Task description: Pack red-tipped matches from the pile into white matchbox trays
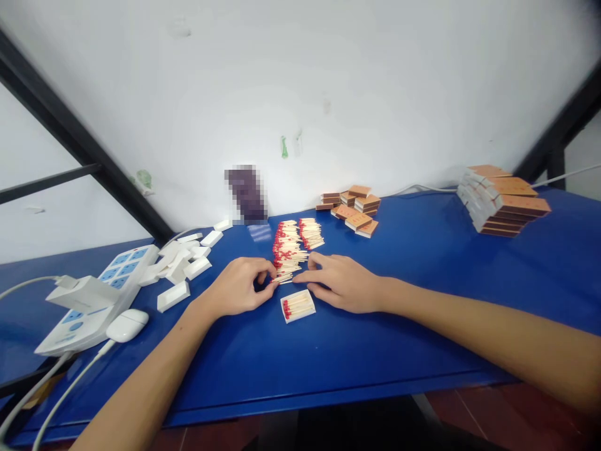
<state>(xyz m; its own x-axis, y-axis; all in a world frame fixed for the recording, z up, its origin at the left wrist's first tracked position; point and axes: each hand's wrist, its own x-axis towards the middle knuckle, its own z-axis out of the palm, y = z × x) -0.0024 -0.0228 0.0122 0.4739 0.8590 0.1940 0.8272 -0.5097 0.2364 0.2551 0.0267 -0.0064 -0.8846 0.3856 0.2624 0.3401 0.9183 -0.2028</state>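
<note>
Blue table (pixel 404 250), matches (pixel 284 276) between hands (pixel 240 286)

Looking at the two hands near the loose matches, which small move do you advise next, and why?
Probably, gather the few nearest matches between the left hand and right hand, keeping their heads aligned. The hands are at opposite ends of these matches, and the white tray just in front already holds matches with heads at one end.
</note>
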